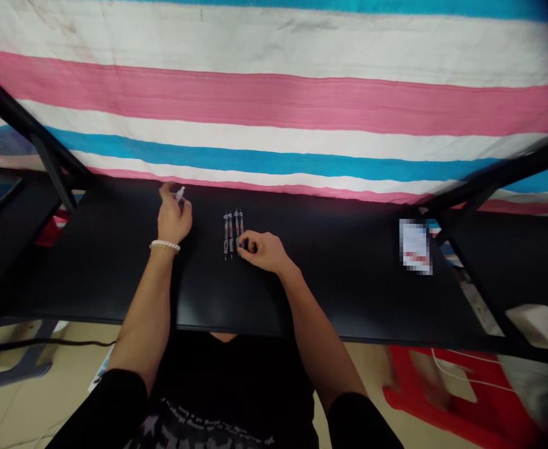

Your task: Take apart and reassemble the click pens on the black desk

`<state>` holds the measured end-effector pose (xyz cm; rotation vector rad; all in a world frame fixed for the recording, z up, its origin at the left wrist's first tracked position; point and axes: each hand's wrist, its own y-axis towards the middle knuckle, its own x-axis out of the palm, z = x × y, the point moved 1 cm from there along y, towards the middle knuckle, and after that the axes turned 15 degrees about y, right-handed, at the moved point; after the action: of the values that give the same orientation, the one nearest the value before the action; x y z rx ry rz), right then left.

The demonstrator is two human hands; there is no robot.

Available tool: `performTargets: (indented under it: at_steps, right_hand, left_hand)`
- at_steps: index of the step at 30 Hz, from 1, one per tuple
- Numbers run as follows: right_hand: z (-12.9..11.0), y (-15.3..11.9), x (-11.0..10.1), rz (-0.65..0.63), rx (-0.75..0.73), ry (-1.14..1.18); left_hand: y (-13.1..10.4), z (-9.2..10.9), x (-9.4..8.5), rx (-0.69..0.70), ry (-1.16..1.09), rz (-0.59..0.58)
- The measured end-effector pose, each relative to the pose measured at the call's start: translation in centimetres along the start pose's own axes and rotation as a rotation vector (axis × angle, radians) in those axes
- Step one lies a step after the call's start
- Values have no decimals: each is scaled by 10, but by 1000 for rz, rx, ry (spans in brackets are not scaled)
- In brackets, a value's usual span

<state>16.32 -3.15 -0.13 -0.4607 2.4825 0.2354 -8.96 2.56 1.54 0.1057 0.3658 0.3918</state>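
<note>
Several clear-barrelled pens with dark grips (228,236) lie side by side on the black table (199,293), pointing away from me. At the right end of this row is my right hand (267,251), its thumb and fingers curled in a pinch at the lower part of the last pen (241,221). To the left of the row, my left hand (175,217) is raised near the table's far side, a beaded bracelet on its wrist. A small whitish tube-like object (180,194) sticks out between its thumb and fingers; its exact kind is unclear.
A blurred-out white card or packet (415,246) lies on the table's right side. Black metal frame bars (470,181) slant up at both ends. A striped cloth (274,103) hangs along the back. Below right stands a red plastic stool (409,390).
</note>
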Motion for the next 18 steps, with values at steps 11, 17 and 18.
performTargets:
  at_steps: [11,17,18]
  right_hand:
    - [2,-3,-2,35,-25,-13]
    - [7,2,2,321,27,459]
    - [6,3,4,303,39,594]
  left_hand:
    - [1,-25,-2,117,668,73]
    - [-7,-10,19,191,232,-14]
    - [-11,-7,26,134,91,-89]
